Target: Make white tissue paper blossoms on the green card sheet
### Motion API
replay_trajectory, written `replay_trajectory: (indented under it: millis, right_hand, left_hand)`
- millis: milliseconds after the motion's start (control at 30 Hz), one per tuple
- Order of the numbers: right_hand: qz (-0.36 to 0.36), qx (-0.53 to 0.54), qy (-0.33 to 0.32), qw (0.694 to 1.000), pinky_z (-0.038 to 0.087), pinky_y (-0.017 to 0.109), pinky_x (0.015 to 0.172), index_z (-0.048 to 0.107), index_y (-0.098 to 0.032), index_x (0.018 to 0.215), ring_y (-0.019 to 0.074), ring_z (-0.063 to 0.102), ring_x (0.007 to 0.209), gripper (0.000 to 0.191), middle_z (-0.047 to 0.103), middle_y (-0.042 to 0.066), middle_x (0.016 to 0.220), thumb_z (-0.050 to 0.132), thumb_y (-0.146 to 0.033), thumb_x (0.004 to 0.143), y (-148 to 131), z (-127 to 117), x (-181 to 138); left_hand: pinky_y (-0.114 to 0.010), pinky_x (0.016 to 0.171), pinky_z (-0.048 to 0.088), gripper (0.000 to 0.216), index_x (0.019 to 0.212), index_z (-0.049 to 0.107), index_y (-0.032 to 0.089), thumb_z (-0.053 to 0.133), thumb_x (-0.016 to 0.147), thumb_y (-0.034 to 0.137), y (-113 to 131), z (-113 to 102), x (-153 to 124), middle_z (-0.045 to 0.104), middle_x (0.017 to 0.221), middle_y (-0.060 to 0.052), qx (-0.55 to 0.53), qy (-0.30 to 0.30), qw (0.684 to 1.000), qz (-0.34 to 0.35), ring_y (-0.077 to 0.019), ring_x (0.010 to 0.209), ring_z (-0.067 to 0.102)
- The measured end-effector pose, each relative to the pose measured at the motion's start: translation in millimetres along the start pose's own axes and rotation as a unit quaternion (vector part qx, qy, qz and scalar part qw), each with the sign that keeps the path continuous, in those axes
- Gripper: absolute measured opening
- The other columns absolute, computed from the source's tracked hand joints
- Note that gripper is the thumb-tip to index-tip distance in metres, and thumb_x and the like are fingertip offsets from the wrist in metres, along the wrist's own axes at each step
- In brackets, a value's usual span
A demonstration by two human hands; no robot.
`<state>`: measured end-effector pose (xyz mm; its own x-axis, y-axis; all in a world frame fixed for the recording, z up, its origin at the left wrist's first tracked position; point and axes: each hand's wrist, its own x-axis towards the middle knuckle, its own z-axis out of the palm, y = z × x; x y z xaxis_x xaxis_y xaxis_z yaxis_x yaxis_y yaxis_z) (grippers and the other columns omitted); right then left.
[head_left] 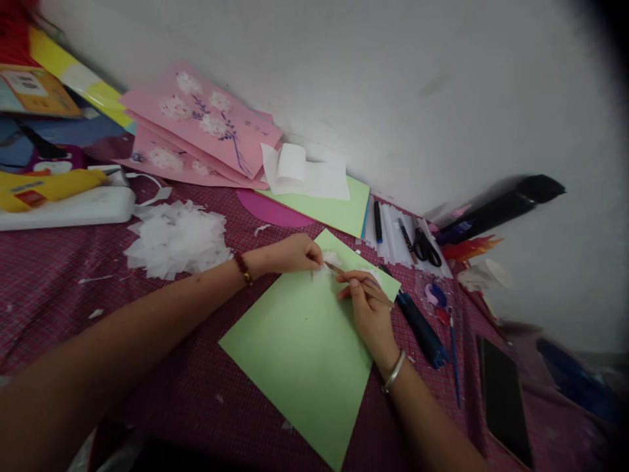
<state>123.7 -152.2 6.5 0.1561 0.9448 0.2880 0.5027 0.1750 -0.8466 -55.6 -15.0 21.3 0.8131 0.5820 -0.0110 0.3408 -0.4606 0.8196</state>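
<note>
A light green sheet of paper (299, 347) lies on the red checked tablecloth (73, 295). Near its far corner sits a small tuft of white tissue (330, 259). My left hand (289, 254) is closed, its fingertips pinching or pressing that tissue onto the sheet. My right hand (368, 308) is closed round a thin brown stick or brush (356, 283), whose tip points at the tissue beside my left fingers.
A heap of white tissue squares (177, 239) lies to the left. Pink cards with white flowers (206, 124) rest against the wall, with more green paper (339, 206) and white sheets. Pens, scissors (425, 246), a dark pen case (422, 328) and a black phone (504, 396) lie to the right.
</note>
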Motion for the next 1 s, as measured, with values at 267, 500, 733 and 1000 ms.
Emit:
replay_trajectory:
  millis: [267,500,733,1000]
  right_hand:
    - [-0.012,0.001,0.009,1.000,0.047,0.032,0.070,0.063,-0.021,0.089,0.0126,0.059,0.063,0.022,0.064,0.002,0.092,0.044,-0.030,0.095,-2.4,-1.0,-0.8]
    - [-0.026,0.026,0.025,0.999,0.045,0.031,0.071,0.064,-0.023,0.088,0.0134,0.060,0.069,0.019,0.065,0.000,0.086,0.047,-0.026,0.095,-5.4,-2.6,-10.5]
    - [-0.030,-0.040,-0.011,0.999,0.044,0.028,0.067,0.063,-0.022,0.091,0.0126,0.058,0.069,0.019,0.061,-0.001,0.079,0.045,-0.023,0.095,-6.9,2.0,-9.0]
    - [-0.037,-0.086,-0.032,0.995,0.044,0.028,0.065,0.062,-0.021,0.092,0.0140,0.057,0.069,0.020,0.060,0.000,0.078,0.043,-0.024,0.095,-3.9,3.0,-10.8]
  left_hand:
    - [-0.021,0.055,0.033,0.019,0.074,0.071,0.012,0.053,0.069,0.013,-2.0,11.6,7.3,0.070,0.071,-0.005,0.130,0.086,0.988,-0.006,-0.0112,0.060,0.055]
    - [-0.021,0.053,0.032,0.019,0.075,0.072,0.012,0.054,0.069,0.013,-1.1,13.6,8.4,0.069,0.068,-0.004,0.135,0.101,0.986,-0.012,-0.0108,0.059,0.054]
    - [-0.020,0.052,0.031,0.019,0.074,0.072,0.012,0.054,0.069,0.012,2.1,13.9,7.9,0.068,0.066,-0.003,0.114,0.103,0.988,-0.026,-0.0105,0.059,0.054]
    - [-0.021,0.053,0.032,0.018,0.072,0.071,0.011,0.053,0.069,0.012,3.8,14.4,7.1,0.068,0.067,-0.004,0.110,0.104,0.988,-0.029,-0.0112,0.059,0.054]
